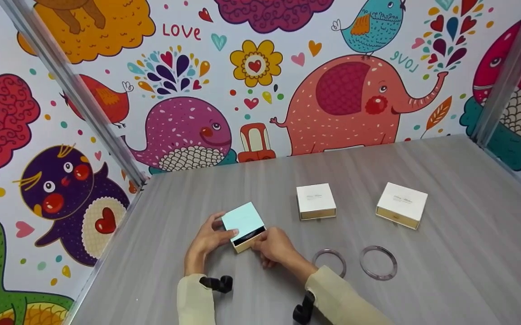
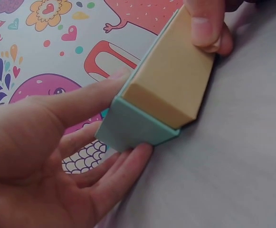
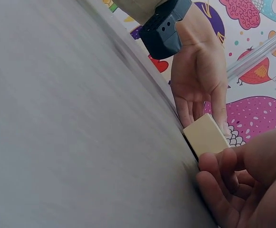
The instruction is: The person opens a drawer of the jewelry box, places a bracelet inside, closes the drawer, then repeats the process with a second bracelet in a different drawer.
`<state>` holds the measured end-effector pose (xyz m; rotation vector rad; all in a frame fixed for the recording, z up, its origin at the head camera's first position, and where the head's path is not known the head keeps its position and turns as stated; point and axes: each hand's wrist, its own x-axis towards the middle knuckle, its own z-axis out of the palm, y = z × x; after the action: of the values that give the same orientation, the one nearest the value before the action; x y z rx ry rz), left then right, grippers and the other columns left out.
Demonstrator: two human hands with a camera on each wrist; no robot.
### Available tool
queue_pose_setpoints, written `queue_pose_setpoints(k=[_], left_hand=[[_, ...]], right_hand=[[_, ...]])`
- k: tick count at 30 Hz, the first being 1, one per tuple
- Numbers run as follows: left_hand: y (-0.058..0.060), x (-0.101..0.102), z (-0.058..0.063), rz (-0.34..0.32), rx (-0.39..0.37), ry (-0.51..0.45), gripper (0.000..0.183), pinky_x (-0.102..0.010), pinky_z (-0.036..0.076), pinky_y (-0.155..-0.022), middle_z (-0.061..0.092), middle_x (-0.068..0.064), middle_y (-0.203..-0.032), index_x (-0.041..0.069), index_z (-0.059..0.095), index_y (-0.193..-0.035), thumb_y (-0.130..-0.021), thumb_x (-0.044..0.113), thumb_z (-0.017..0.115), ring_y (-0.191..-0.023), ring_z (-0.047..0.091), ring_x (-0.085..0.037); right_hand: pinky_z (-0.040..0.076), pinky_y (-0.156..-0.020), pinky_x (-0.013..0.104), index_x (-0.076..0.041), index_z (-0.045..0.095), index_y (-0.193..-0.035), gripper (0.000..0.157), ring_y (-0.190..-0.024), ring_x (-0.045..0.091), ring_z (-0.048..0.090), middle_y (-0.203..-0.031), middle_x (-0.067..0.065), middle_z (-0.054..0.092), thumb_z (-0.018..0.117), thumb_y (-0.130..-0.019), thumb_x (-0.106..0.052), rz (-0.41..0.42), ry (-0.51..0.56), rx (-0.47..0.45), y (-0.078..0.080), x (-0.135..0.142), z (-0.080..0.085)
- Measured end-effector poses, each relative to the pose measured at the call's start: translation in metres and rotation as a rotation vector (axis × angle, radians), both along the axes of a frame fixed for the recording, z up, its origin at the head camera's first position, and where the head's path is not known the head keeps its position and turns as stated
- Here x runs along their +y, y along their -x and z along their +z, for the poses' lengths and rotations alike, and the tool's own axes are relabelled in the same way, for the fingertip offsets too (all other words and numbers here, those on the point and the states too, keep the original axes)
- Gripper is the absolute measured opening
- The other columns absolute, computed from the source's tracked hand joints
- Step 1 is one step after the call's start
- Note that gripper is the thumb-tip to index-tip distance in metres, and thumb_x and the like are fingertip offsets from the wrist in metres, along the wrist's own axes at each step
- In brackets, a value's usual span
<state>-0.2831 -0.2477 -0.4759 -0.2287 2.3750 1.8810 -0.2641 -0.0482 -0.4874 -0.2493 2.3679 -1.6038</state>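
Note:
A small mint-green drawer box is tilted just over the tabletop, its gold-coloured inner drawer partly slid out. Dark lining shows in the gap on the head view. My left hand grips the mint sleeve from the left, thumb on its top near the opening and fingers along the far side. At the drawer's right front corner, my right hand pinches the edge between thumb and fingers. In the right wrist view, the drawer's plain front faces the camera between both hands.
Two white boxes with gold sides, a nearer-centre box and a right-hand box, lie on the grey table. One translucent bangle lies beside my right forearm, another bangle farther right. Cartoon-printed panels surround the table.

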Motion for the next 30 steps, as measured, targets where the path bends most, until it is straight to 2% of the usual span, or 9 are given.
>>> queue_pose_setpoints(k=[20, 30], left_hand=[[0.0008, -0.0005, -0.0021, -0.002, -0.002, 0.008, 0.08, -0.033, 0.057, -0.084, 0.041, -0.034, -0.145, -0.002, 0.036, -0.15, -0.081, -0.003, 0.078, -0.1, 0.064, -0.023], [0.0035, -0.0019, -0.0043, 0.008, -0.011, 0.007, 0.081, -0.036, 0.058, -0.085, 0.04, -0.033, -0.145, -0.001, 0.038, -0.15, -0.08, -0.003, 0.079, -0.101, 0.064, -0.025]], right_hand=[[0.038, -0.034, 0.02, -0.003, 0.071, -0.074, 0.021, -0.034, 0.006, 0.047, -0.044, -0.006, 0.047, 0.067, -0.093, -0.012, -0.004, -0.021, 0.025, -0.0017, -0.0003, -0.0017], [0.038, -0.034, 0.02, -0.006, 0.074, -0.083, 0.017, -0.034, 0.005, 0.047, -0.045, -0.005, 0.048, 0.068, -0.095, -0.016, -0.021, -0.03, 0.03, 0.0, -0.001, -0.0033]])
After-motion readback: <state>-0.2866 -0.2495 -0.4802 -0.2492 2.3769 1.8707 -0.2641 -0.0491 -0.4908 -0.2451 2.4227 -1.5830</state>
